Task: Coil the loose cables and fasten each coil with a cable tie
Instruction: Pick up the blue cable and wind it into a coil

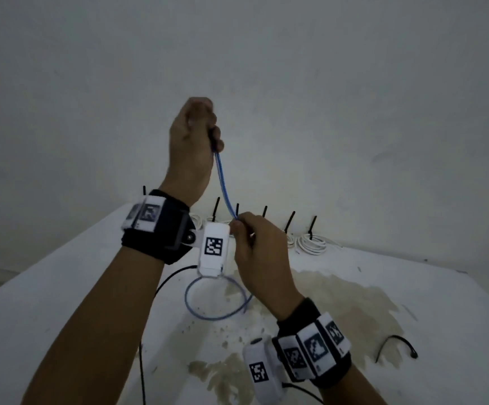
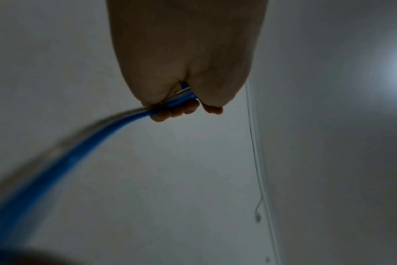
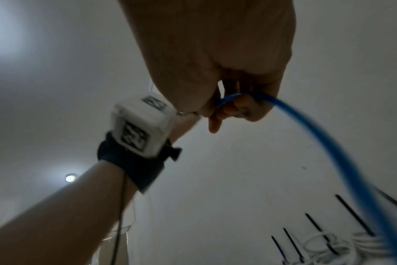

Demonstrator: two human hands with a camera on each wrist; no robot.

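Note:
A blue cable (image 1: 224, 185) runs taut between my two hands above the white table (image 1: 412, 287). My left hand (image 1: 196, 135) is raised high and grips the cable's upper end in a fist; in the left wrist view the blue cable (image 2: 79, 148) leaves the curled fingers (image 2: 177, 111). Lower down, my right hand (image 1: 252, 238) pinches the cable, and the right wrist view shows the blue cable (image 3: 317, 139) bending over its fingers (image 3: 236, 109). Below the hands a cable loop (image 1: 208, 302) hangs down to the tabletop.
Several white coils (image 1: 310, 244) bound with black cable ties (image 1: 289, 222) line the table's far edge against the wall. A loose black cable tie (image 1: 395, 346) lies at the right. Brown stains (image 1: 339, 302) and crumbs mark the tabletop. A black wire (image 1: 164, 282) trails at the left.

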